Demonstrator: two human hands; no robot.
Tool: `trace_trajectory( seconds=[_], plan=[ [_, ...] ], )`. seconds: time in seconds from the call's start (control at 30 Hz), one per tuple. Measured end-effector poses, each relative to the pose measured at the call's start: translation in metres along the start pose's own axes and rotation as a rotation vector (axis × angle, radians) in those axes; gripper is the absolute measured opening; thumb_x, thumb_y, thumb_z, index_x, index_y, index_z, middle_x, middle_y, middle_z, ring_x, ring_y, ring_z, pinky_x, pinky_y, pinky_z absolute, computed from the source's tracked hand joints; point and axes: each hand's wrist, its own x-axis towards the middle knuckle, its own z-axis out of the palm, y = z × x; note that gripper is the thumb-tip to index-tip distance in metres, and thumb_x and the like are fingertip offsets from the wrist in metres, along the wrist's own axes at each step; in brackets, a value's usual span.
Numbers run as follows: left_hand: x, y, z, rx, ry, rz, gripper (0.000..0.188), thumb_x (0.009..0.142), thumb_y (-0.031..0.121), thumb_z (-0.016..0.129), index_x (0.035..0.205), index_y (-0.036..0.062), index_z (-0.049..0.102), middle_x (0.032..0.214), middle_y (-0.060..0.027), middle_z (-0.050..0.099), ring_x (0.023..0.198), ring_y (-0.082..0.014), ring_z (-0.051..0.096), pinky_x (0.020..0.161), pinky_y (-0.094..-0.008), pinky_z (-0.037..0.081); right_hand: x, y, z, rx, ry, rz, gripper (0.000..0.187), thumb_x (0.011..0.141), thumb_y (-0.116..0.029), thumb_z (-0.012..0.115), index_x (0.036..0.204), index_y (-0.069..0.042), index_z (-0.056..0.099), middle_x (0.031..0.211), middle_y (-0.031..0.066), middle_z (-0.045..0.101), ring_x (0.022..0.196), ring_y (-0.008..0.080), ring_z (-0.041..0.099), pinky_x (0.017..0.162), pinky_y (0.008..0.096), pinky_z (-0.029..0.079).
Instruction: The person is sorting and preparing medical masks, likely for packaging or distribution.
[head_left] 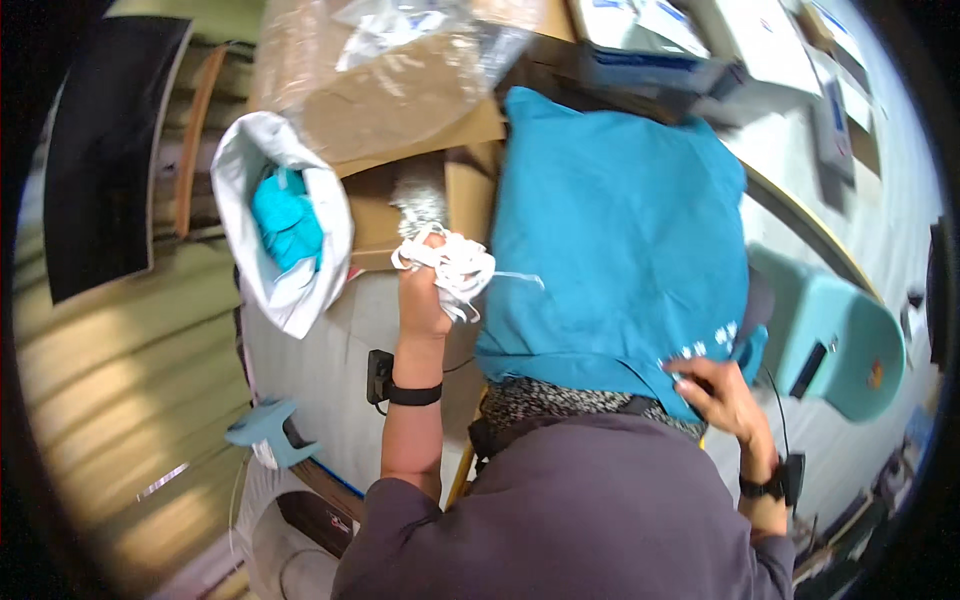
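A bundle of thin white cords (462, 268) is gathered in my left hand (425, 285), with one loose end sticking out to the right. My left hand is raised in front of an open cardboard box (470, 195), left of the blue cloth. Across my lap and the surface ahead spreads the blue cloth (610, 220). Several small white pieces (695, 350) lie on its lower right part. At that near right edge my right hand (722, 395) has thumb and forefinger brought together by the pieces; what they pinch is too small to make out.
A white bag (340, 215) holding turquoise cloth (287, 220) stands at the left. Clear plastic wrapping (400, 90) covers cardboard behind. Boxes (760, 45) are stacked at the far right, and a pale turquoise plastic stool (850, 345) is beside me.
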Motion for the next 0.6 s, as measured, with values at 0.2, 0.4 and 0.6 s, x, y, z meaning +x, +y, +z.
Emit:
trace_trajectory(
  seconds=[0.2, 0.4, 0.6],
  plan=[
    [0.030, 0.077, -0.048, 0.181, 0.426, 0.324, 0.032, 0.092, -0.002, 0.048, 0.124, -0.0030, 0.053, 0.112, -0.0159, 0.064, 0.097, -0.0296, 0.068, 0.080, -0.0409, 0.059, 0.006, 0.008, 0.003, 0.142, 0.025, 0.072, 0.023, 0.093, -0.019, 0.066, 0.105, 0.001, 0.068, 0.079, 0.0048, 0.066, 0.073, 0.0112, 0.056, 0.067, 0.0275, 0.046],
    [0.110, 0.066, -0.152, 0.373, 0.477, 0.426, 0.069, 0.082, 0.006, 0.074, 0.141, -0.0028, 0.038, 0.134, -0.0163, 0.052, 0.115, -0.0260, 0.058, 0.096, -0.0377, 0.048, 0.012, 0.012, 0.014, 0.195, 0.094, 0.120, 0.019, 0.093, -0.018, 0.067, 0.095, 0.001, 0.066, 0.079, -0.0001, 0.063, 0.075, 0.0085, 0.053, 0.068, 0.0257, 0.045],
    [0.119, 0.034, -0.107, 0.775, 0.466, 0.081, 0.096, 0.074, 0.018, 0.084, 0.151, 0.0068, 0.027, 0.151, -0.0217, 0.034, 0.138, -0.0315, 0.037, 0.111, -0.0413, 0.033, 0.012, 0.006, 0.012, 0.127, 0.132, 0.131, 0.019, 0.092, -0.014, 0.066, 0.096, 0.004, 0.069, 0.079, 0.0047, 0.065, 0.073, 0.0108, 0.056, 0.067, 0.0276, 0.046]
  ],
)
